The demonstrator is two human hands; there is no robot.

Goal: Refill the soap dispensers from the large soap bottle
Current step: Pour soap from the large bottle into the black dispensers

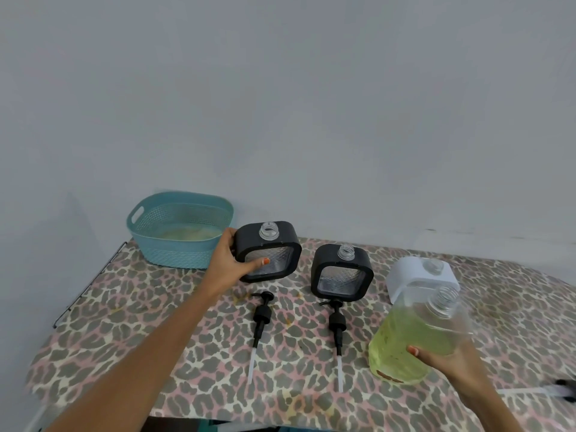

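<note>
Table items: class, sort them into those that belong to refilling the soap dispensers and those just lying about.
Belong:
large soap bottle
two black dispensers
white dispenser
two pumps

Lying about:
teal basket

wall (280, 88): plain pale grey, filling the upper frame | surface (124, 322): lying under a leopard-print cloth, meeting the wall | light: falling soft and even | basket (174, 257): teal, sitting at back left

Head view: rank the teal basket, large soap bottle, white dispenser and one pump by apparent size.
1. teal basket
2. large soap bottle, though nearness inflates it
3. white dispenser, partly hidden
4. pump
</note>
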